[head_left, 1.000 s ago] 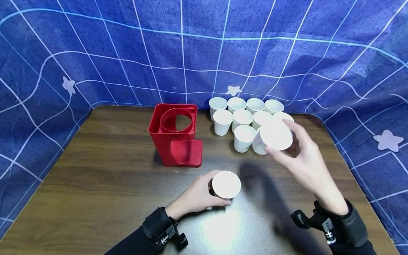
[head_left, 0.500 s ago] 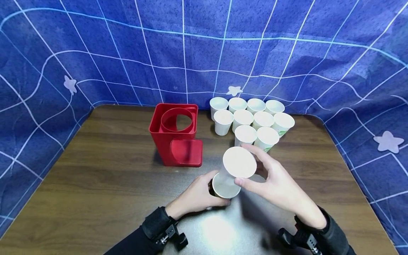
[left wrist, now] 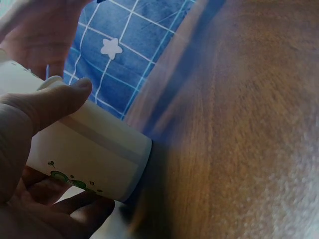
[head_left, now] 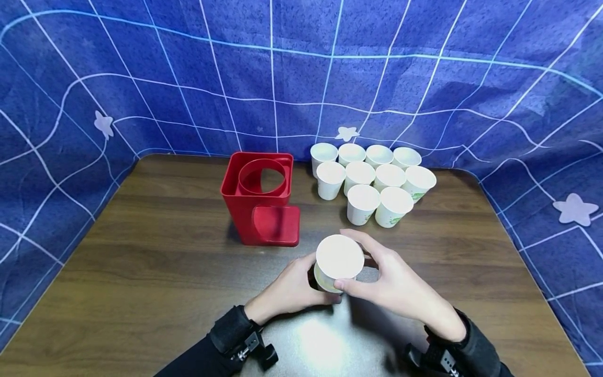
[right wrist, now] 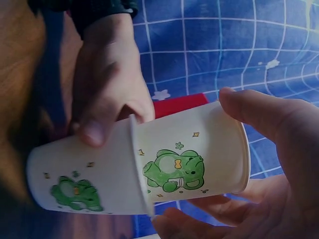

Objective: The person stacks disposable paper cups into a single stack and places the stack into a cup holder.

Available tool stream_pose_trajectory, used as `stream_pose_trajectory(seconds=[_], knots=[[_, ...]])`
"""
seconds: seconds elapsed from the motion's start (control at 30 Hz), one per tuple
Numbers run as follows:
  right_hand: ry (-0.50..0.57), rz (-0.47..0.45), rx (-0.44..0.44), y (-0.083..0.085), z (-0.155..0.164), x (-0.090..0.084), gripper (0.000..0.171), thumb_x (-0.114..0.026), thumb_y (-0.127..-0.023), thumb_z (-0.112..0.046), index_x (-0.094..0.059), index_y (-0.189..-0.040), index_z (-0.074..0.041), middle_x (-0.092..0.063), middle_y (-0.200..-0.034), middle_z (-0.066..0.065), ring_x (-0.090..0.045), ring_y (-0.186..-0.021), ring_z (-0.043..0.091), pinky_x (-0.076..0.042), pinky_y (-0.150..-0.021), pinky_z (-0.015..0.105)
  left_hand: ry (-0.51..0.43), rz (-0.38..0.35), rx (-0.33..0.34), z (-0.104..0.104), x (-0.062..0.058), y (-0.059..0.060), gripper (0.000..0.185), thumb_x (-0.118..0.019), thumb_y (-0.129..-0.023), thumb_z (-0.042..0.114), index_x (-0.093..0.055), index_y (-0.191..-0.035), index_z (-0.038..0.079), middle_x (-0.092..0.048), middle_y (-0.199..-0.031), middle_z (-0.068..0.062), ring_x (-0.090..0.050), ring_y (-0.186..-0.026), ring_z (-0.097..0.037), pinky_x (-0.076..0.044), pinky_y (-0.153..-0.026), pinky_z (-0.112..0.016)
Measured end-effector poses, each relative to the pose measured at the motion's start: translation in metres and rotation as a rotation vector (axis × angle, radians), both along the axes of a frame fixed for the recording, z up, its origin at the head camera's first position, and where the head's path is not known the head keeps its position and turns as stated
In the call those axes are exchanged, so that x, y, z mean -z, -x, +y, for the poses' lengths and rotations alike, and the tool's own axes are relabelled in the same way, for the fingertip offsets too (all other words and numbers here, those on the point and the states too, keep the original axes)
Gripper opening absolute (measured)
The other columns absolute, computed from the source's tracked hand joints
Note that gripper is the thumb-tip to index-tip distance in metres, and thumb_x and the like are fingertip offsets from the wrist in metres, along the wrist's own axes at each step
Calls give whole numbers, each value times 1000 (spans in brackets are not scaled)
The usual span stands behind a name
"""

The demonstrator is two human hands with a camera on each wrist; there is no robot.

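Observation:
My left hand (head_left: 292,287) grips a white paper cup (right wrist: 104,169) standing on the table, thumb on one side and fingers on the other. A second paper cup (head_left: 339,254) is in my right hand (head_left: 400,285), held near its rim between thumb and fingers. Its lower end sits partly inside the first cup, as the right wrist view shows. Both cups carry a green bear print. In the left wrist view, the lower cup (left wrist: 99,149) has its base near the wooden surface.
Several white paper cups (head_left: 363,201) stand upright in rows at the back right of the wooden table (head_left: 165,251). Left of them is a red stand (head_left: 278,225) with a round ring inside its square top. A blue gridded cloth (head_left: 301,78) hangs behind.
My right hand has brought a cup from the rows leftward and toward me, then lowered it into the cup in my left hand. The left hand has stayed in place.

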State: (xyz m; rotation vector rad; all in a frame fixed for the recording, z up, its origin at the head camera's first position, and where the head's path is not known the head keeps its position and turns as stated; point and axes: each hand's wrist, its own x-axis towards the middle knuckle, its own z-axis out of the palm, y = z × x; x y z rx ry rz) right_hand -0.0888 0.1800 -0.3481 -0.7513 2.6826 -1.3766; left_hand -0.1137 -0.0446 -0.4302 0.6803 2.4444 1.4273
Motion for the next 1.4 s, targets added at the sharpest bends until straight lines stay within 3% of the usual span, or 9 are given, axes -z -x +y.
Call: stream_pose_trajectory(seconds=[0.4, 0.6, 0.93, 1.07, 1.2, 1.4], knots=[[1, -41, -9, 4, -1, 25, 72, -87, -85, -29, -53, -145, -11, -62, -140, 2, -62, -119, 15, -58, -93, 38, -46, -22, 7, 0, 0, 1, 68, -91, -74, 31, -62, -135, 23, -71, -114, 13, -63, -101, -7, -51, -93, -28], [-35, -60, -21, 6, 1, 35, 75, -87, -84, -32, -52, -146, -9, -61, -143, 4, -60, -121, 17, -58, -91, 37, -80, -35, 26, -1, 0, 2, 70, -91, -76, 23, -60, -139, 21, -71, -121, 8, -63, -106, -8, -50, -98, -30], [-87, -14, -42, 6, 2, 41, 77, -88, -83, -31, -51, -147, -7, -62, -141, 6, -62, -114, 15, -59, -87, 41, -108, -40, 36, -1, 1, 1, 71, -91, -75, 19, -59, -139, 19, -70, -124, 5, -63, -113, -10, -49, -103, -34], [-87, -9, -63, 6, 3, 38, 79, -88, -83, -30, -50, -147, -6, -61, -142, 7, -63, -114, 15, -59, -88, 41, -108, -39, 37, -1, 2, 0, 72, -91, -75, 21, -59, -140, 19, -70, -125, 5, -64, -114, -10, -50, -102, -34], [-66, -14, -67, 11, 12, 29, 79, -86, -85, -28, -47, -150, -6, -57, -147, 12, -63, -123, 24, -57, -94, 46, -103, -27, 30, -1, 3, 0, 74, -93, -74, 25, -60, -140, 19, -71, -123, 7, -65, -111, -8, -52, -99, -31], [-63, 28, 101, 27, 44, -3, 82, -83, -88, -24, -40, -156, -13, -51, -152, 13, -56, -132, 29, -52, -102, 48, -94, -39, 26, -2, 3, -1, 76, -95, -72, 27, -60, -139, 20, -71, -123, 8, -66, -111, -6, -52, -100, -31]])
